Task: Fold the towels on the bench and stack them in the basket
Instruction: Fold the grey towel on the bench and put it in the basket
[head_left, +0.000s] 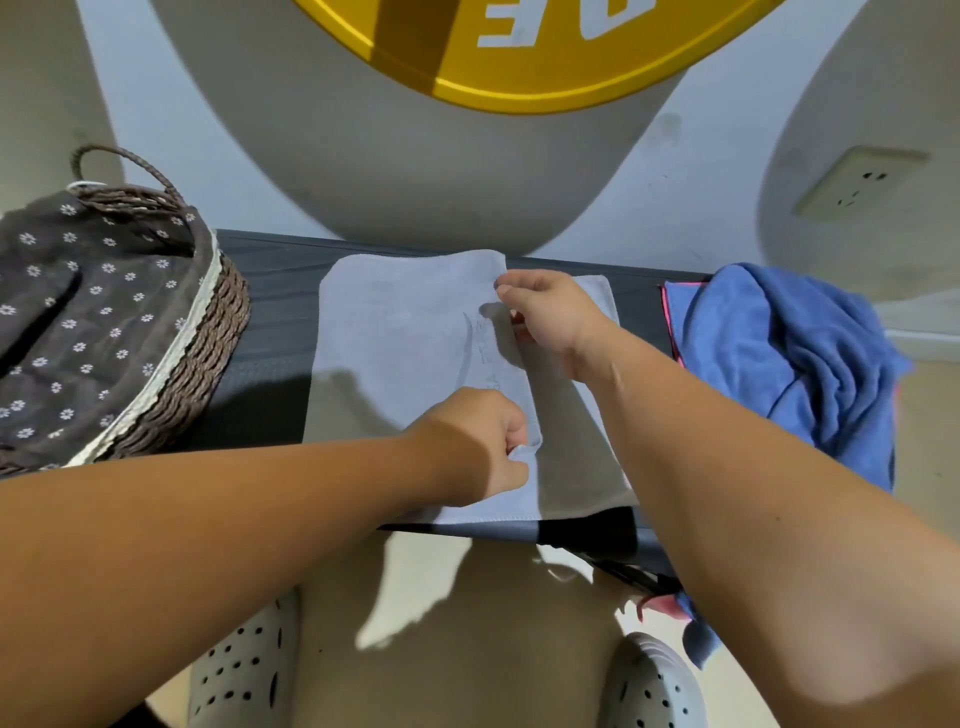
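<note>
A pale blue-grey towel (405, 332) lies spread on the dark bench (275, 291), with its right part folded over toward the left. My left hand (478, 441) pinches the near corner of the folded flap. My right hand (550, 317) pinches the far corner of the same flap near the bench's back edge. A wicker basket (208, 353) with a dark flowered cloth lining stands on the bench's left end. A crumpled darker blue towel (779, 353) with a pink edge lies on the right end and hangs over the side.
A wall with a socket (857, 182) rises behind the bench. A yellow round sign (519, 67) hangs above. My feet in grey perforated clogs (244, 670) stand on the beige floor in front of the bench.
</note>
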